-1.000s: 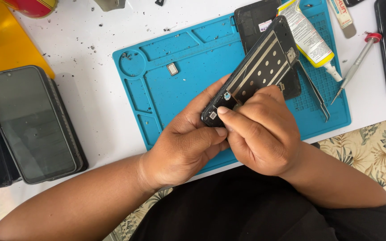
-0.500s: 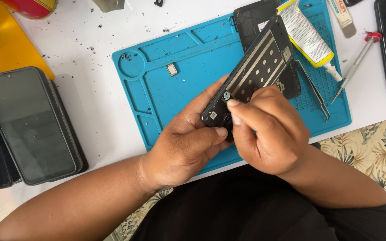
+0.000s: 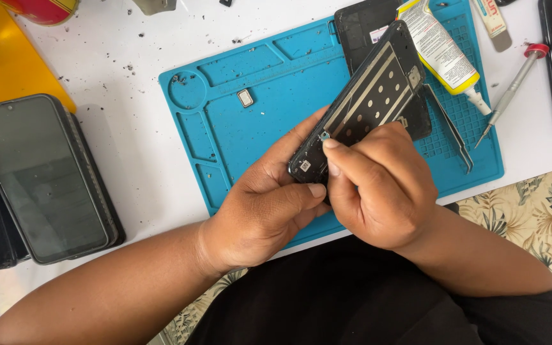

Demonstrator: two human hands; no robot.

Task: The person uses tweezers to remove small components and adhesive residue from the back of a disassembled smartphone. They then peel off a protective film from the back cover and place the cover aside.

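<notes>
A black phone frame (image 3: 368,102), its inner metal plate with round holes facing up, is held tilted over the blue work mat (image 3: 257,96), running from centre toward 1 o'clock. The left hand (image 3: 266,211) is closed around its lower end from beneath, while the right hand (image 3: 381,185) curls onto the same end, forefinger tip pressed to a small part at the frame's edge. In the mat's shallow trays lie only a small square chip (image 3: 245,98) and specks of debris — at 1 o'clock a glue tube (image 3: 442,51) and tweezers (image 3: 448,128) rest on the mat, a red-tipped screwdriver (image 3: 512,86) at 2 o'clock, a dark phone (image 3: 39,176) at 9 o'clock.
</notes>
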